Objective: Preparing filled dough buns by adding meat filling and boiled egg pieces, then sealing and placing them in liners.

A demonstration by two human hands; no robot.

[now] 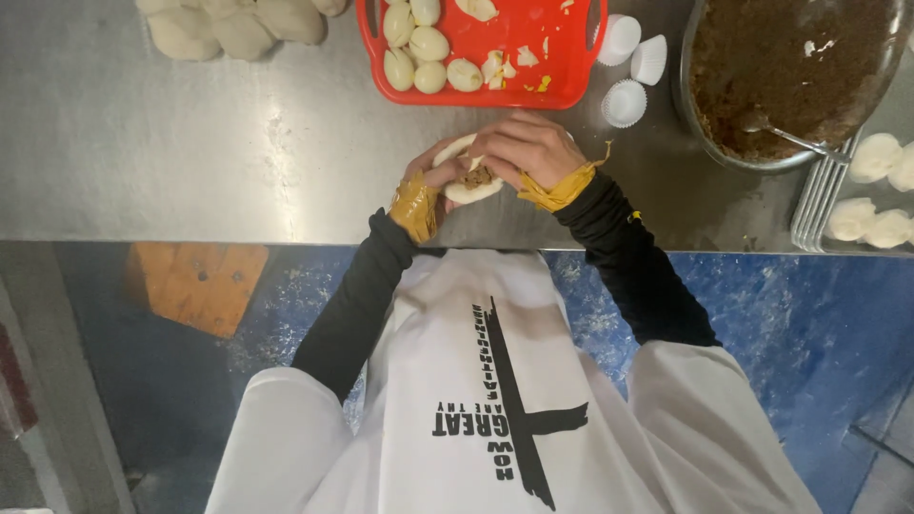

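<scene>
Both hands meet over the steel table (190, 143) near its front edge. My left hand (433, 174) cups a flattened round of white dough (473, 190) from below. Brown filling (476, 176) shows in the middle of the dough. My right hand (528, 148) lies over the top of it, fingers pinching the dough's rim. Both wrists are wrapped in yellowish tape over black sleeves. Much of the dough is hidden under my fingers.
A red tray (562, 90) with peeled eggs (428, 43) stands just beyond my hands. White paper cups (625, 103) lie to its right. A large metal bowl of brown filling (790, 67) holds a spoon (795, 138). Dough balls (238, 29) sit far left, shaped buns (876, 157) far right.
</scene>
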